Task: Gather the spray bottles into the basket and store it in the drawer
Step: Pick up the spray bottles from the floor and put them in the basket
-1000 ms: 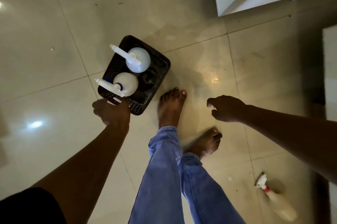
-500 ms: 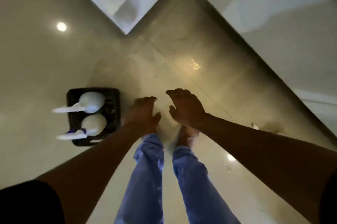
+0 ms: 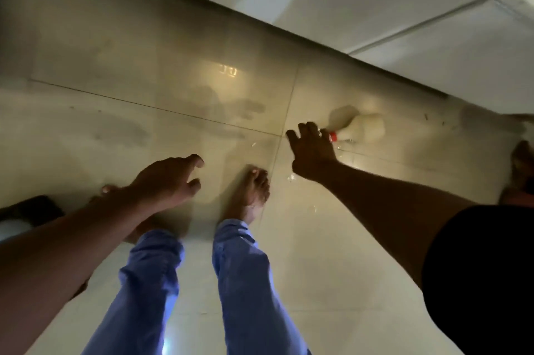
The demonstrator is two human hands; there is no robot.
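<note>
A white spray bottle (image 3: 362, 129) with a red collar lies on its side on the shiny floor tiles at the right. My right hand (image 3: 310, 149) is spread open just left of it, its fingers over the bottle's nozzle end, which is hidden. My left hand (image 3: 167, 181) hangs open above the floor in the middle, holding nothing. The dark basket (image 3: 34, 208) shows only as a corner at the far left edge, with part of a white bottle (image 3: 13, 229) in it, behind my left forearm.
My two bare feet and blue jeans stand in the middle. A white wall or cabinet front (image 3: 375, 8) runs along the back right. Another person's foot (image 3: 521, 164) shows at the right edge.
The view has swung right: the basket slid to the left edge and the lying bottle came into sight. My right hand reached out to it and my left hand left the basket.
</note>
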